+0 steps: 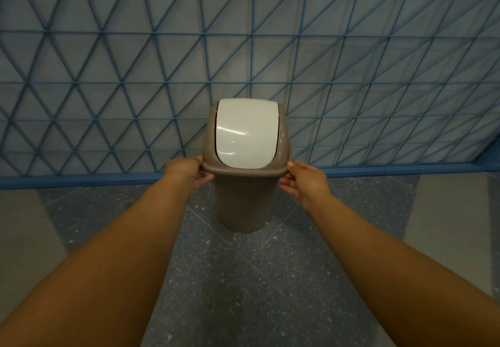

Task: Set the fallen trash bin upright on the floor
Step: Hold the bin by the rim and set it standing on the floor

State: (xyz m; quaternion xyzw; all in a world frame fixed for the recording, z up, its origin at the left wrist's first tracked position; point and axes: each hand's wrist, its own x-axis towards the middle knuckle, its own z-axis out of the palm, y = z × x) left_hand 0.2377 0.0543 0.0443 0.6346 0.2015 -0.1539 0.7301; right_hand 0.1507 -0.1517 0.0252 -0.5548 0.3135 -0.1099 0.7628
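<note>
standing upright on the speckled floor (243, 279), just in front of a blue lattice wall (108, 62), a taupe trash bin (243, 200) with a white swing lid (247, 133) is shown. its rim is grasped on one side by the left hand (189, 175) and on the other by the right hand (303, 180), fingers curled beneath.

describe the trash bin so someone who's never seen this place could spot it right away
Start at the blue wall covered in a triangle lattice, then drop to the speckled grey floor at its foot. The trash bin stands upright there, with the left hand and right hand at either side of its rim. It is the only freestanding object: a taupe tapered body with a glossy white swing lid.
</note>
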